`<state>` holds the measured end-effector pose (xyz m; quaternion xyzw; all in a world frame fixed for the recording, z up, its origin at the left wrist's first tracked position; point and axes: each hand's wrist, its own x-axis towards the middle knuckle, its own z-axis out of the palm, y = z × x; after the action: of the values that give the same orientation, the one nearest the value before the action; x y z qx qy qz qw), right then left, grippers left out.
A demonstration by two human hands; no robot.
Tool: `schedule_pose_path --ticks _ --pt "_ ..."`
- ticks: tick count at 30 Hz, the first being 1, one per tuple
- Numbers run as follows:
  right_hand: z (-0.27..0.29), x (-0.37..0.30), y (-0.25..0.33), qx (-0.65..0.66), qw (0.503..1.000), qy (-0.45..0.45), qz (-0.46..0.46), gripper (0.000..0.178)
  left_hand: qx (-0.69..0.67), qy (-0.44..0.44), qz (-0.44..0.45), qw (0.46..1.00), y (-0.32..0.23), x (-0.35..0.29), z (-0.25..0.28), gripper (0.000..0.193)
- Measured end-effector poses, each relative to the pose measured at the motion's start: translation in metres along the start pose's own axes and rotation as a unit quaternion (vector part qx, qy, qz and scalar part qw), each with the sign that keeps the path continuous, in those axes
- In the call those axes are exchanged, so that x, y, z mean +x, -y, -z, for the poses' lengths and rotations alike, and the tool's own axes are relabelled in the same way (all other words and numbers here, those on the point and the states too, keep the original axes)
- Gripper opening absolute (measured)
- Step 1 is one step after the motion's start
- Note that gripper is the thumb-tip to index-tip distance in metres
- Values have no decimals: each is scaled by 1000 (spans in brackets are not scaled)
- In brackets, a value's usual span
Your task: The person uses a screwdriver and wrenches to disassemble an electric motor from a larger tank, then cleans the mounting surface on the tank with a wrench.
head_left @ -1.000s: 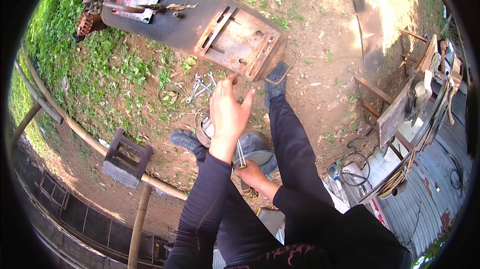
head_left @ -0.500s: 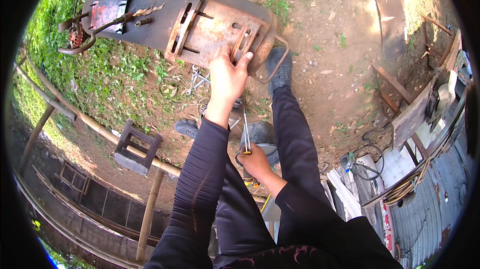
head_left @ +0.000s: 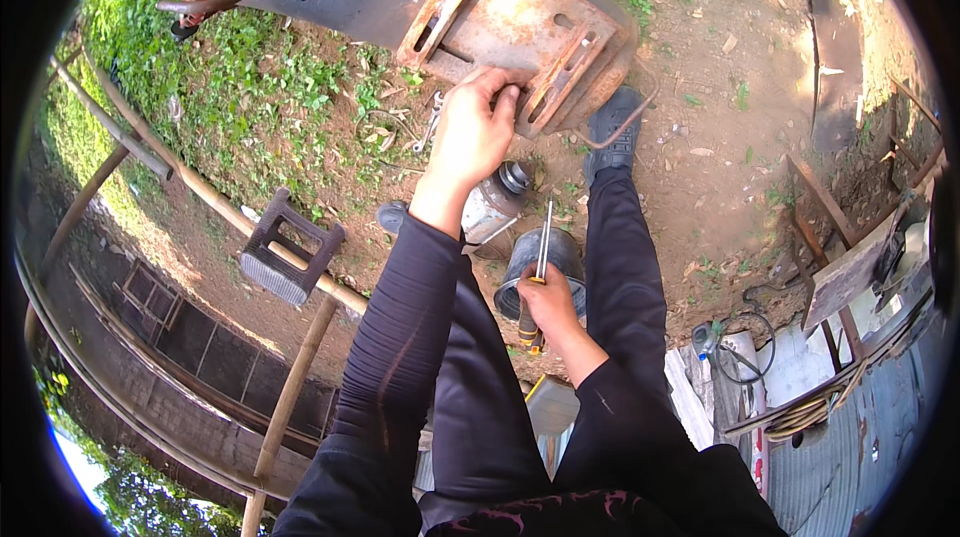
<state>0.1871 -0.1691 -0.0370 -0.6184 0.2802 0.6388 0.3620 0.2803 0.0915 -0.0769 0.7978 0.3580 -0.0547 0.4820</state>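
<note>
Rust covers the metal plate assembly [head_left: 500, 22] that lies on the grass and dirt ahead of the person, a dark slab with paler, orange-brown slotted brackets fixed on its near end. The left hand [head_left: 475, 132] is stretched out to that near edge, its fingers [head_left: 497, 87] curled over the rim of the rusty bracket and pressing on it, closed on the metal rather than spread. The right hand [head_left: 545, 307] hangs lower, between the knees, with its fingers wrapped round the dark and yellow handle of a screwdriver [head_left: 540, 262], whose thin shaft points up and away over a dark round can [head_left: 545, 267] standing on the ground. Just beside that can lies a silvery canister [head_left: 495, 207] on its side, and a few wrenches [head_left: 425, 127] rest in the grass near the left wrist. The plate looks thick, stiff and heavy (nothing one hand would lift freely), and its flaking surface should be rough rather than slippery, with hard edges at the slots; the raised bracket rim where the left hand already sits seems the soundest place to take hold. The screwdriver is light and rigid, best held at the handle as it is. A small dark stool [head_left: 290, 252] stands apart to the left.
</note>
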Motion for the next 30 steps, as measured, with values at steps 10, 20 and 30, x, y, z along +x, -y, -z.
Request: schedule_pose_path --ticks 10,20,30 --pt "-4 11 -5 48 999 10 -17 9 123 91 -290 945 20 69 10 24" --pt "-9 17 -12 7 1000 7 -16 11 -105 -40 -77 991 31 15 22 32" --pt "-14 19 -18 34 998 0 -49 11 -270 -73 251 927 120 -113 -28 22"
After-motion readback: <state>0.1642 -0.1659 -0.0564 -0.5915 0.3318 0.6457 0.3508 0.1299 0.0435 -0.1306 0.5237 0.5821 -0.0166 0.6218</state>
